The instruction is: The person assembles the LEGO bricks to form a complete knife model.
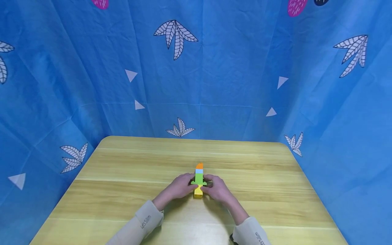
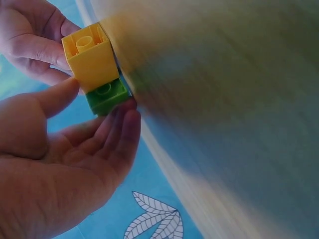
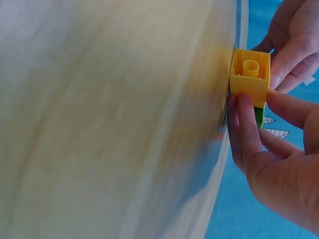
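A stick of joined toy building blocks points away from me at the middle of the table. From near to far it has a yellow block (image 1: 198, 192), a green section (image 1: 199, 178) with a thin crosspiece, a light blue block (image 1: 199, 171) and an orange tip (image 1: 199, 166). My left hand (image 1: 181, 186) grips it from the left, thumb against the yellow block. From the right, my right hand (image 1: 218, 189) holds it too, its thumb also on the yellow part. Both wrist views show the yellow block's hollow end (image 2: 84, 44). Whether the stick touches the tabletop, I cannot tell.
The wood-grain table (image 1: 128, 170) has rounded far corners. Behind it and along both sides hangs a blue cloth (image 1: 232, 68) printed with white leaves and triangles. Light sleeves (image 1: 144, 221) cover both forearms.
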